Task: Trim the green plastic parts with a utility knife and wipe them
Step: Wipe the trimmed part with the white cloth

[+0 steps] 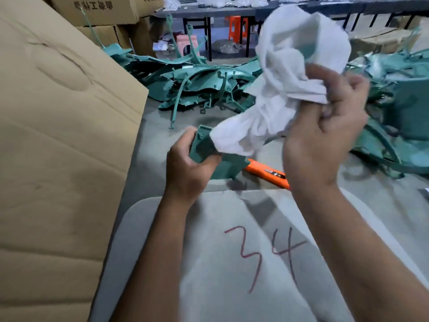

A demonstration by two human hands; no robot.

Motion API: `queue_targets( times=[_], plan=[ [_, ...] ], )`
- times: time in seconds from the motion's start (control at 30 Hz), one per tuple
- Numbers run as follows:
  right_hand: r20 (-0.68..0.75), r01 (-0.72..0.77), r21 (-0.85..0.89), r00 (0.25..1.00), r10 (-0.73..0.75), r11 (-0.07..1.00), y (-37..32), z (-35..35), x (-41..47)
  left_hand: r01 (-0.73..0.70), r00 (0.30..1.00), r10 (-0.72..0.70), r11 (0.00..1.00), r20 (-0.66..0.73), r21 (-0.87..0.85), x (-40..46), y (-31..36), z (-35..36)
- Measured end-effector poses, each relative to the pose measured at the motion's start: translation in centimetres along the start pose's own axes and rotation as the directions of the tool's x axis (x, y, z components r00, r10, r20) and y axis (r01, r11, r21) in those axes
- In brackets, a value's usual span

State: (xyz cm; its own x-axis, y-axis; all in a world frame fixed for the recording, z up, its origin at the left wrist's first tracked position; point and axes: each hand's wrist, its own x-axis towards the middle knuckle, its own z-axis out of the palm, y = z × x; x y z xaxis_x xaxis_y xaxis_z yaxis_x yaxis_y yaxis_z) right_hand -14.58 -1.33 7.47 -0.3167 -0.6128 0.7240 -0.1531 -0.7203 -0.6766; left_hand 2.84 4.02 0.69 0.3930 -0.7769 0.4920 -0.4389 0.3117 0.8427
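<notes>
Left hand (189,167) gripping green part (217,160), right hand (325,138) clutching raised white cloth (285,73).

Matt green plastic part (209,149), soft white cloth (285,89), orange plastic knife (262,170), matt cardboard box (58,135)

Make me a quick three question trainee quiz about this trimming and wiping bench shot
1. True or false: the right hand grips the white cloth.
2. Where does the orange utility knife lie?
A. In the left hand
B. On the table, under the hands
C. On the cardboard box
3. Fill in: the left hand holds a green plastic ____.

Key: 1 true; 2 B; 3 part.
</notes>
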Motion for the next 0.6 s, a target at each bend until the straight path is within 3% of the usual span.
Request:
queue_targets(
  times=[0.07,0.13,0.2,0.37,0.6],
  plan=[
    [0.347,0.176,-0.052,0.926,-0.147,0.983,-0.6,1.7,-2.0,-0.04,0.999,0.041,0.999,-0.033,0.011,0.0,-0.3,0.2],
    [0.675,0.326,-0.058,0.709,-0.203,0.944,-0.3,2.6,-3.4,-0.042,0.995,0.046,0.998,-0.087,0.043,0.0,-0.2,0.4],
    [0.795,0.458,-0.114,0.575,-0.195,0.882,0.3,2.8,-3.9,-0.024,0.996,0.027,0.999,-0.081,0.039,0.0,-0.2,0.5],
    [0.705,0.387,0.03,0.646,-0.294,0.922,1.4,2.5,-2.8,-0.144,0.989,0.145,0.988,-0.024,0.056,-0.1,-0.4,0.5],
    [0.75,0.446,0.021,0.585,-0.309,0.895,3.9,0.5,-0.9,-0.083,0.996,0.084,0.995,0.01,-0.063,-0.5,0.0,0.6]
  ],
)
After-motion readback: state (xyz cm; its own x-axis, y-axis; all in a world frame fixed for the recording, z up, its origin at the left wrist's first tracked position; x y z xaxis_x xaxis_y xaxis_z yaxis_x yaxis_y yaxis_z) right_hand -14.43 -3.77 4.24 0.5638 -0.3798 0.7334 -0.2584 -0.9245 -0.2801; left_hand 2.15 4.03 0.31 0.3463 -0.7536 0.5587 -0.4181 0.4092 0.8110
